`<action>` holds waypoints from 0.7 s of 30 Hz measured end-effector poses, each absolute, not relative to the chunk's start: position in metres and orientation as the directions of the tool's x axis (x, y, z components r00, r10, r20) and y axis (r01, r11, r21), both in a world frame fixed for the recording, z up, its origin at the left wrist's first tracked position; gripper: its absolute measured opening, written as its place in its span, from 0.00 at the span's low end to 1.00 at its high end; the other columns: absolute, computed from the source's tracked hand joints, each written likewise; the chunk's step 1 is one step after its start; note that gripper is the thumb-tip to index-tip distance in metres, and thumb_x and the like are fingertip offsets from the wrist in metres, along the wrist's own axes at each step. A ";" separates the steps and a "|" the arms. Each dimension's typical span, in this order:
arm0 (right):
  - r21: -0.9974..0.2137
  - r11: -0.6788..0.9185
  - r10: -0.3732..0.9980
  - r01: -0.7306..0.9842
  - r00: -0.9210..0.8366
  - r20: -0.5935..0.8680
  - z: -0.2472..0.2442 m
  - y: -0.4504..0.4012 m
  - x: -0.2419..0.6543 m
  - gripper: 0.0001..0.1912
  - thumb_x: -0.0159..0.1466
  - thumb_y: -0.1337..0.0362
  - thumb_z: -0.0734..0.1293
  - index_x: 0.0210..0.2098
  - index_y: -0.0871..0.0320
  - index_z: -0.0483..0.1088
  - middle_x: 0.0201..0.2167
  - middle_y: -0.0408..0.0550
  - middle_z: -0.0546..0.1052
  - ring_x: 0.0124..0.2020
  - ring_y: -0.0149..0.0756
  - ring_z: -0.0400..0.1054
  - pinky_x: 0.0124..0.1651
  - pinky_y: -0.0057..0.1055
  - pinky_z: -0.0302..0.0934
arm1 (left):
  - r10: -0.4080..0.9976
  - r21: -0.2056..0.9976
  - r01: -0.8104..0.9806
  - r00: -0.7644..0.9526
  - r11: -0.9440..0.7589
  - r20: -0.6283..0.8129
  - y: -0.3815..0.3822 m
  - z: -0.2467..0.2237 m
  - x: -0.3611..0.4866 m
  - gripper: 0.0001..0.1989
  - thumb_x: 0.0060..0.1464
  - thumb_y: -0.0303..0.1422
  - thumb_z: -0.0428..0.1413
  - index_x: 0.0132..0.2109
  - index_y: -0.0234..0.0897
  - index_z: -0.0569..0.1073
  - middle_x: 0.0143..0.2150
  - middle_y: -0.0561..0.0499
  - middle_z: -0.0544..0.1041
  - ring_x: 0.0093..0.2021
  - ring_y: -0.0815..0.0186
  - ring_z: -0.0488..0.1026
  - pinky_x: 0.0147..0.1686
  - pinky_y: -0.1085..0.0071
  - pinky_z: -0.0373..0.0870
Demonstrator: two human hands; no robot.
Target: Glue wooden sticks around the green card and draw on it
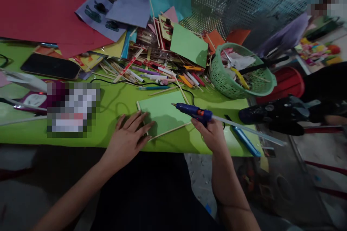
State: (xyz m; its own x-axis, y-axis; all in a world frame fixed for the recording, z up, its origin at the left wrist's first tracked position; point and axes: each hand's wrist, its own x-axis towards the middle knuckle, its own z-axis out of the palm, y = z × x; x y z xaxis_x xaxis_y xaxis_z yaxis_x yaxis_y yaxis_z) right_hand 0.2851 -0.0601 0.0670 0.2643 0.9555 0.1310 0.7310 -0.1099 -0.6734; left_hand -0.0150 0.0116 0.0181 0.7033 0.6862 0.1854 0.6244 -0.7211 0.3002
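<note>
A light green sheet (164, 110) lies on the lime-green table, with thin wooden sticks along its edges. My left hand (130, 135) rests flat at the sheet's left side, fingers spread over the left stick (138, 106). Wrapped round a blue glue gun (193, 111), my right hand (213, 133) is at the sheet's right side. The gun's nozzle points left above the sheet, and a long clear glue stick (249, 130) sticks out of its back. Part of the gun's handle is hidden by my right hand.
Pens and sticks (162, 74) lie behind the sheet near a black cable. A green basket (242, 83) stands back right; a blue cutter (245, 140) lies near the right edge. A phone (50, 65) and red paper (40, 14) are left. A person's dark sleeve (325, 83) shows at right.
</note>
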 end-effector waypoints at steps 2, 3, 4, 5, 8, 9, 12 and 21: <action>-0.673 -0.094 0.967 0.734 0.227 0.112 0.067 -0.046 0.275 0.17 0.67 0.48 0.67 0.35 0.57 0.74 0.28 0.46 0.73 0.33 0.41 0.68 0.36 0.34 0.60 | 0.675 0.298 0.614 0.717 -0.731 0.175 0.006 0.014 -0.017 0.18 0.69 0.37 0.53 0.62 0.47 0.75 0.70 0.45 0.70 0.70 0.46 0.66 0.67 0.36 0.58; -0.674 -0.090 0.972 0.733 0.213 0.101 0.066 -0.039 0.270 0.18 0.67 0.48 0.67 0.35 0.57 0.74 0.28 0.46 0.74 0.34 0.41 0.69 0.36 0.34 0.60 | 0.669 0.304 0.606 0.721 -0.735 0.180 0.005 0.013 -0.018 0.18 0.69 0.37 0.53 0.61 0.48 0.76 0.70 0.45 0.71 0.70 0.46 0.66 0.67 0.35 0.57; -0.675 -0.088 0.976 0.732 0.199 0.089 0.065 -0.034 0.265 0.18 0.67 0.48 0.67 0.36 0.57 0.75 0.29 0.47 0.74 0.35 0.42 0.69 0.37 0.34 0.61 | 0.661 0.311 0.594 0.726 -0.742 0.189 0.004 0.012 -0.020 0.18 0.68 0.36 0.52 0.61 0.48 0.76 0.70 0.46 0.71 0.70 0.47 0.66 0.68 0.35 0.57; -0.674 -0.086 0.979 0.734 0.188 0.079 0.063 -0.029 0.261 0.18 0.67 0.48 0.66 0.36 0.57 0.75 0.29 0.47 0.74 0.35 0.42 0.69 0.37 0.34 0.61 | 0.654 0.318 0.582 0.729 -0.748 0.202 0.003 0.012 -0.022 0.17 0.68 0.36 0.52 0.61 0.48 0.76 0.70 0.47 0.70 0.70 0.47 0.67 0.68 0.35 0.57; -0.657 -0.092 0.985 0.748 0.165 0.049 0.055 -0.019 0.251 0.19 0.68 0.48 0.65 0.34 0.57 0.74 0.29 0.48 0.75 0.35 0.43 0.70 0.36 0.34 0.61 | 0.659 0.341 0.574 0.716 -0.744 0.233 0.002 0.010 -0.026 0.18 0.68 0.36 0.52 0.60 0.48 0.77 0.71 0.48 0.70 0.70 0.49 0.67 0.70 0.37 0.56; -0.648 -0.096 0.986 0.756 0.162 0.043 0.053 -0.016 0.250 0.19 0.68 0.47 0.65 0.34 0.57 0.74 0.29 0.48 0.75 0.34 0.43 0.69 0.36 0.34 0.61 | 0.665 0.352 0.576 0.708 -0.738 0.238 0.002 0.009 -0.026 0.17 0.68 0.36 0.52 0.60 0.48 0.77 0.71 0.49 0.70 0.70 0.49 0.67 0.71 0.38 0.55; -0.622 -0.112 0.986 0.775 0.167 0.030 0.047 -0.013 0.248 0.20 0.68 0.47 0.65 0.34 0.57 0.74 0.29 0.49 0.75 0.33 0.43 0.69 0.36 0.36 0.61 | 0.687 0.387 0.580 0.682 -0.717 0.250 0.001 0.008 -0.025 0.17 0.68 0.38 0.53 0.60 0.50 0.77 0.71 0.51 0.70 0.69 0.50 0.68 0.72 0.40 0.53; -0.579 -0.108 0.990 0.808 0.143 0.015 0.047 -0.010 0.247 0.19 0.68 0.48 0.64 0.34 0.57 0.74 0.31 0.49 0.76 0.35 0.44 0.71 0.39 0.36 0.62 | 0.694 0.438 0.559 0.673 -0.704 0.257 0.003 0.010 -0.025 0.16 0.67 0.37 0.54 0.59 0.50 0.76 0.70 0.51 0.71 0.69 0.52 0.68 0.73 0.41 0.52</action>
